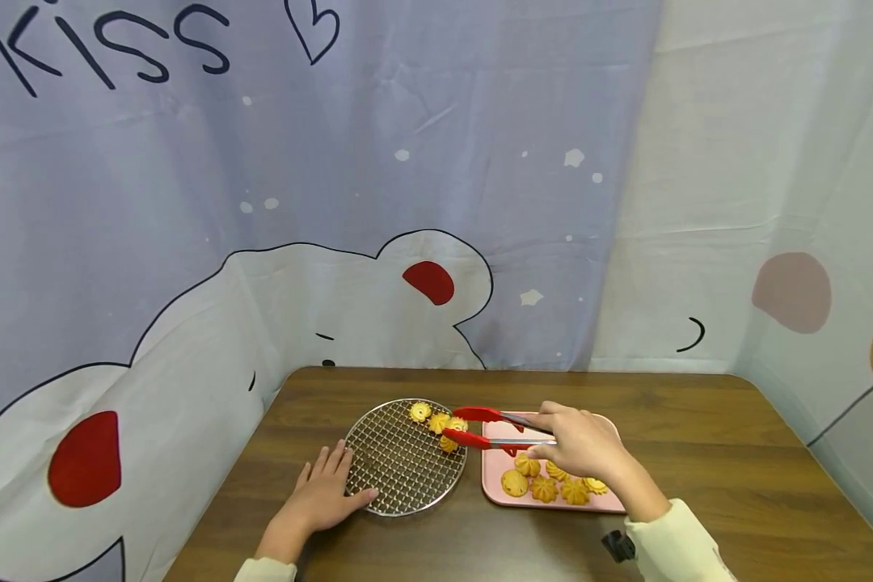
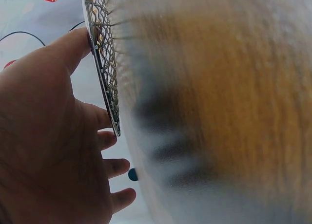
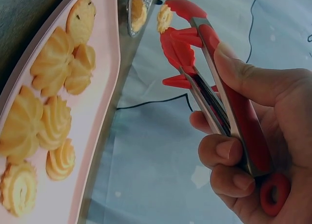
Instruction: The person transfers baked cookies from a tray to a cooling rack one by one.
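My right hand (image 1: 582, 440) grips red-tipped metal tongs (image 3: 239, 121), whose tips hold a cookie (image 3: 165, 18) in the right wrist view. In the head view the tips are over the right side of a round wire rack (image 1: 400, 469), by several cookies (image 1: 420, 412). My left hand (image 1: 323, 489) rests at the rack's left edge with fingers spread, its thumb on the rim. In the left wrist view that hand (image 2: 58, 126) touches the rack's rim (image 2: 103, 78). Right of the rack, under my right hand, lies a pink tray (image 1: 496, 477) with several cookies (image 1: 543, 488).
Both rack and tray lie on a brown wooden table (image 1: 735, 469). Behind it hangs a printed curtain (image 1: 538, 202). A small black object (image 1: 617, 546) is beside my right sleeve, below the tray.
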`<control>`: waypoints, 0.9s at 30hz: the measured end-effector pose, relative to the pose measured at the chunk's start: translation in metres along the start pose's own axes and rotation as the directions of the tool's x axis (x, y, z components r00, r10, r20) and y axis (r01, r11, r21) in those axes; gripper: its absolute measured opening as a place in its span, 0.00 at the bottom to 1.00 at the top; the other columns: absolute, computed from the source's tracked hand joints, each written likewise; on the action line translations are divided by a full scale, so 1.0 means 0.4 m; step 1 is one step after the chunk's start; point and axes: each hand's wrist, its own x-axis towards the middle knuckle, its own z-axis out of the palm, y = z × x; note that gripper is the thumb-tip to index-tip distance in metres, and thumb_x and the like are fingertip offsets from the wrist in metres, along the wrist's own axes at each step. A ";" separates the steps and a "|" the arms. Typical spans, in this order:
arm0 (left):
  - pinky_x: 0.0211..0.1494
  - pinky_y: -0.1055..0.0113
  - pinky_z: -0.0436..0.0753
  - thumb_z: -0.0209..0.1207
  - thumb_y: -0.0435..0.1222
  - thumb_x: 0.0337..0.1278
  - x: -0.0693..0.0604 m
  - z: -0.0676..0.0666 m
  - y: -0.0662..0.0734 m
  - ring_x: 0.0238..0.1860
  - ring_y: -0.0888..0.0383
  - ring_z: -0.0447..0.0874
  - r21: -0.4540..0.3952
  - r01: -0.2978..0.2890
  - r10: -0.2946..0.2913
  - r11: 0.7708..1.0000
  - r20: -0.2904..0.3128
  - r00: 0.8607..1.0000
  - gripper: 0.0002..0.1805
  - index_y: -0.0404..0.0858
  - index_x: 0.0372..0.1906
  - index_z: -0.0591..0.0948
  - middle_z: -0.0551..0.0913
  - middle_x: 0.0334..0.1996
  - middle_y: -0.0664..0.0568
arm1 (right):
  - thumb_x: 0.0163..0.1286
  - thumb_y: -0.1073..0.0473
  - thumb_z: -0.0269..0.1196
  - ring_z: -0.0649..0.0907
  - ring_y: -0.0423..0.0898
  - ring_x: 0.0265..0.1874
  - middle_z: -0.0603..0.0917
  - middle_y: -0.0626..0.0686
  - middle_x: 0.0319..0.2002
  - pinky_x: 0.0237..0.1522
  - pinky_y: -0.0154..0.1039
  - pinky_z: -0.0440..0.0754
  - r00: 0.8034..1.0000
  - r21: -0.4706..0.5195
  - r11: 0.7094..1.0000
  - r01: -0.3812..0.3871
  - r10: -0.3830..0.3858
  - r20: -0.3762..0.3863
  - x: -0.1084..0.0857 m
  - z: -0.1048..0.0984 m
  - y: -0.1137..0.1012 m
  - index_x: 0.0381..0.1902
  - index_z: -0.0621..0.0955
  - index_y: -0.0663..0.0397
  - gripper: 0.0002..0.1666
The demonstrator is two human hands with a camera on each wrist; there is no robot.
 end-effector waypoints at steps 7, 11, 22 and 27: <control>0.74 0.29 0.45 0.56 0.67 0.62 0.000 -0.002 0.002 0.78 0.29 0.45 0.001 0.000 0.000 1.000 -0.003 1.000 0.55 0.28 0.77 0.59 0.51 0.79 0.33 | 0.60 0.45 0.75 0.73 0.37 0.24 0.78 0.39 0.36 0.25 0.34 0.69 0.998 0.044 0.997 0.059 -0.058 -0.007 0.024 0.018 -0.015 0.64 0.83 0.37 0.33; 0.74 0.29 0.45 0.56 0.67 0.62 0.000 -0.002 0.003 0.78 0.29 0.45 -0.002 0.004 -0.004 1.000 0.001 1.000 0.56 0.28 0.77 0.58 0.51 0.79 0.33 | 0.60 0.46 0.75 0.72 0.37 0.23 0.77 0.39 0.34 0.27 0.36 0.70 0.998 0.040 0.997 0.060 -0.060 0.002 0.038 0.029 -0.026 0.64 0.82 0.36 0.33; 0.74 0.29 0.45 0.56 0.67 0.62 0.002 0.004 -0.002 0.78 0.30 0.45 0.008 0.003 -0.003 1.000 0.010 1.000 0.56 0.28 0.78 0.57 0.51 0.80 0.34 | 0.60 0.43 0.75 0.76 0.42 0.24 0.81 0.42 0.40 0.28 0.41 0.74 0.999 0.047 0.998 0.029 -0.029 0.016 0.077 0.050 -0.068 0.60 0.85 0.44 0.31; 0.74 0.28 0.45 0.56 0.67 0.62 0.002 0.003 -0.003 0.78 0.29 0.44 -0.004 0.002 -0.001 1.000 0.010 1.000 0.56 0.28 0.78 0.57 0.50 0.80 0.34 | 0.61 0.43 0.74 0.80 0.45 0.26 0.83 0.43 0.43 0.29 0.43 0.77 0.999 0.051 0.998 0.031 -0.032 0.020 0.103 0.060 -0.091 0.61 0.85 0.47 0.32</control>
